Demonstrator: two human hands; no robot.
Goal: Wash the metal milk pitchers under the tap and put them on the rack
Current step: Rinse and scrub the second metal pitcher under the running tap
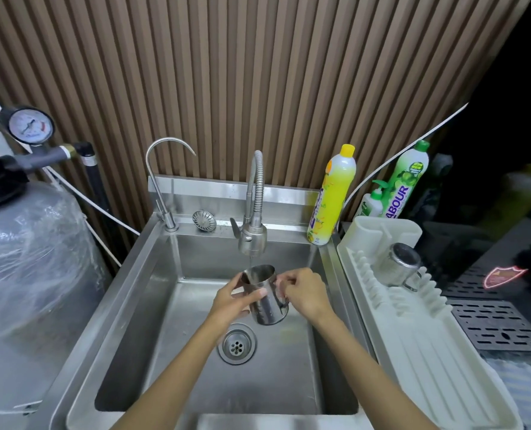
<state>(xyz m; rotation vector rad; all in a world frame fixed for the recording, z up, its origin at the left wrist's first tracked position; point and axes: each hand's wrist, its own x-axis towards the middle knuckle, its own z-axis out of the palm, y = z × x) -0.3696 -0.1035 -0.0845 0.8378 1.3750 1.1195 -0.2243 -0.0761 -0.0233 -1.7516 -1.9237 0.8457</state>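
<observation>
Metal milk pitcher (pixel 265 297) is being gripped by left hand (pixel 231 301) and right hand (pixel 304 293) beneath the running tap (pixel 253 237), a second pitcher (pixel 397 268) lying on the rack (pixel 413 336).

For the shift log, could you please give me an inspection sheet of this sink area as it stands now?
Surface: stainless steel sink, drain uncovered.
Job's things: shiny metal milk pitcher under the running flexible tap; second metal pitcher lying on the white plastic rack.
Clutter: yellow detergent bottle, green detergent bottle, small white pump bottle, loose metal strainer.
Grippers: left hand and right hand both hold the pitcher.
Cables: white tube along the wall.
Surroundings: wrapped grey tank, pressure gauge.
</observation>
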